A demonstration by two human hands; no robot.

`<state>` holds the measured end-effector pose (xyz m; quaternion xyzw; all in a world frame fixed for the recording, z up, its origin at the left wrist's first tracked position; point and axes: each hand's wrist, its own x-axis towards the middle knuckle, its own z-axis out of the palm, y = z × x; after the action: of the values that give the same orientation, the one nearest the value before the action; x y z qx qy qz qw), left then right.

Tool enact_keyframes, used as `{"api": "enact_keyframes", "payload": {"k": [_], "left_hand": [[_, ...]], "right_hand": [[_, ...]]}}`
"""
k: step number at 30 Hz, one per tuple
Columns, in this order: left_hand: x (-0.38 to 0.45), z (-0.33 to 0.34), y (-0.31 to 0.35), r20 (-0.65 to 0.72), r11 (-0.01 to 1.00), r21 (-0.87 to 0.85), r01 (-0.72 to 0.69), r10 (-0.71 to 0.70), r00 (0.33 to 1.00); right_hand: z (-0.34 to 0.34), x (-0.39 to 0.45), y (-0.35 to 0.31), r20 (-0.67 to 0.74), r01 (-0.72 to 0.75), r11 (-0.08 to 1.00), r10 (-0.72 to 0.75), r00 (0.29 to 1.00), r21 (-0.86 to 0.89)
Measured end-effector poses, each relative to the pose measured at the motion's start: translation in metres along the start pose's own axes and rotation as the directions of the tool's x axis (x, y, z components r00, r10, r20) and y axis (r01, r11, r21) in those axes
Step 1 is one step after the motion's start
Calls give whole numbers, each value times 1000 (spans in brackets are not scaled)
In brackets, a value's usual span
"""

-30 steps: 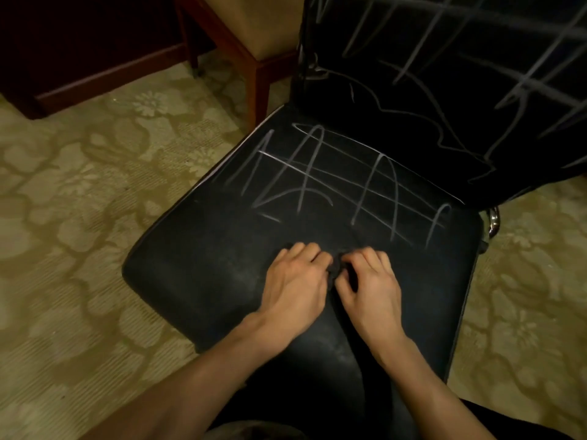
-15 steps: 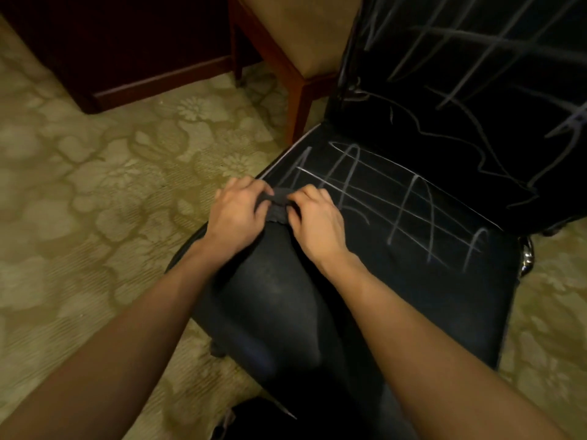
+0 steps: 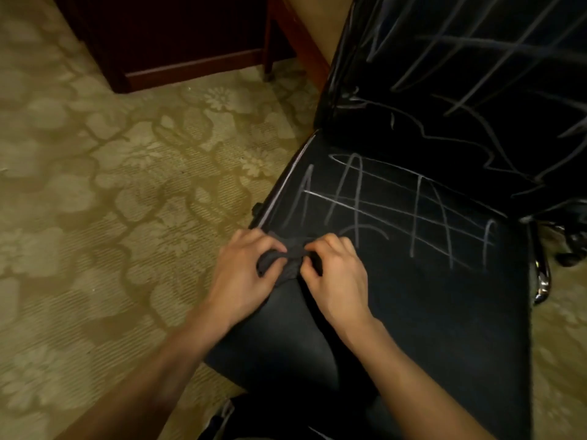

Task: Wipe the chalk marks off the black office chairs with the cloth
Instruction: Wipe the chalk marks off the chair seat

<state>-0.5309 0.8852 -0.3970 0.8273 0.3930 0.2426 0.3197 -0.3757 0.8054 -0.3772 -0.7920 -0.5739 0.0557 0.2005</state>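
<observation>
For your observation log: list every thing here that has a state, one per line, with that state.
Left hand: grips cloth.
Right hand: grips cloth.
Cloth: bunched, on seat.
Chair seat: chalk marks at rear.
Chair backrest: chalk-scribbled.

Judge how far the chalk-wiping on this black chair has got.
Done: the seat's near half shows no chalk. In hand: both hands, left and right, hold the bunched dark cloth there. Left: the seat's chalk grid and the backrest scribbles.

Chalk-marked chair seat [image 3: 428,300] under cloth [image 3: 287,262]
</observation>
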Motion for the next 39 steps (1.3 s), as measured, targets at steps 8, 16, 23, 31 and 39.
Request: {"api": "enact_keyframes", "payload": {"k": [8, 16, 23, 31, 39], "left_hand": [[-83, -15, -14, -102, 978, -109, 177, -188, 977], [-2, 2, -23, -142, 972, -137, 190, -210, 967], [-76, -9, -14, -32, 984, -148, 99, -105, 994], [-37, -2, -6, -83, 980, 81, 179, -173, 981], [-58, -4, -6, -52, 987, -14, 159, -160, 986]], "right_hand": [[21, -59, -55, -70, 105, 993, -101, 992, 56], [23, 13, -43, -19, 18, 998, -19, 1000, -56], [2, -52, -40, 55, 116, 991, -113, 992, -60], [11, -21, -42, 78, 51, 994, -43, 996, -95], [1, -35, -43, 111, 82, 991, -69, 991, -110]]}}
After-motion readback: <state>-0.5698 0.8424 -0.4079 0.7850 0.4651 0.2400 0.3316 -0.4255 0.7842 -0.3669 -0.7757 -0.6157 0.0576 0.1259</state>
